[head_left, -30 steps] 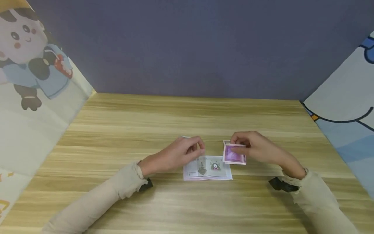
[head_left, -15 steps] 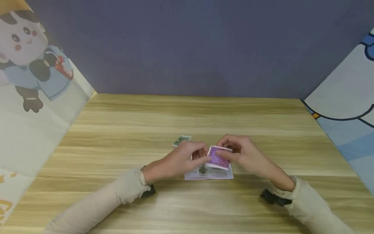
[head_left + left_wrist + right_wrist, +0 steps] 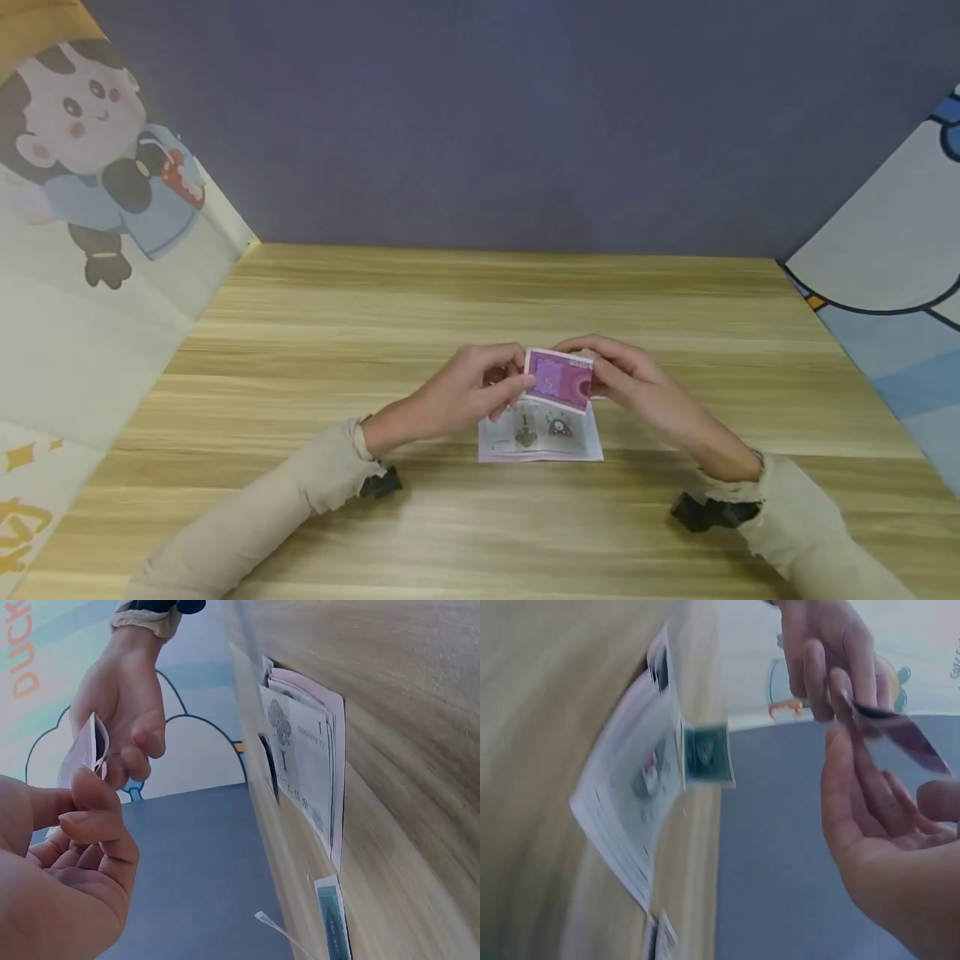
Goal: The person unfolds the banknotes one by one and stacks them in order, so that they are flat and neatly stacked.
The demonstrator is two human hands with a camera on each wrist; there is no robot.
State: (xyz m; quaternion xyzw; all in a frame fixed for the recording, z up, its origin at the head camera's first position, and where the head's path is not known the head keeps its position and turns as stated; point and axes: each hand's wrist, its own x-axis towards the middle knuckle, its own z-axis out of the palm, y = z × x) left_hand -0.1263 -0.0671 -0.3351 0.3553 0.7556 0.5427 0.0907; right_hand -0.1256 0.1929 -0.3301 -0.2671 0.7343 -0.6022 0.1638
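Purple note: I have it raised above the table (image 3: 420, 300); the purple note (image 3: 558, 379) sits toward 12 o'clock of the layered grey notes (image 3: 542, 437). The left wrist view shows its layers parted at one end, so I take it as folded.
Left hand: at the note's 9 o'clock, the left hand (image 3: 453, 396) pinches that edge, thumb in front.
Right hand: at 3 o'clock, the right hand (image 3: 651, 393) curves around the other edge; whether it grips or merely touches, I cannot tell.
Grey notes: flat on the table, creased, over a pinkish sheet.
Green note: in my right wrist view, the green note (image 3: 707, 754) lies at about 2 o'clock of the grey notes.
Fold step: I judge it to be working the purple note's fold between both hands.
Next move: probably calls for a steady left pinch while right fingers find the loose layer; rushing could crease the paper.
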